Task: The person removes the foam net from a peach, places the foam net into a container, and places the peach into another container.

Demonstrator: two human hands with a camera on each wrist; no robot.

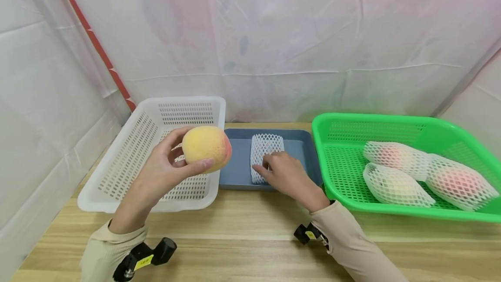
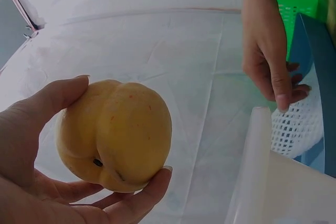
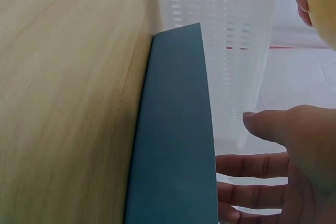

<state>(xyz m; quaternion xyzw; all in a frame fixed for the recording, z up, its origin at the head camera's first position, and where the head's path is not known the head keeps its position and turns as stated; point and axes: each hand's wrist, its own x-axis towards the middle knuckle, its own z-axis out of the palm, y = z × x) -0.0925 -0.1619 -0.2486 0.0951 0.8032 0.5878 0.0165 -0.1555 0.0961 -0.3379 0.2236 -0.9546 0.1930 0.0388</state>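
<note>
A yellow peach [image 1: 205,148] with a pink blush is gripped in my left hand [image 1: 157,175], held up over the right side of the white basket [image 1: 84,199]. In the left wrist view, thumb and fingers curl round opposite sides of the peach [image 2: 126,135]. My right hand [image 1: 288,176] is over a white foam net sleeve [image 1: 267,142] in the blue-grey tray [image 1: 300,148]. Its thumb stands apart from loosely bent fingers. Whether the fingertips touch the sleeve cannot be told. The right wrist view shows the right hand [image 3: 310,156] beyond the tray's side wall.
A green basket [image 1: 326,173] stands at the right, with several peaches in white foam nets [image 1: 397,186] inside. Both baskets flank the tray on a wooden table [image 1: 242,238]. White sheeting [image 1: 274,47] hangs behind and at the sides.
</note>
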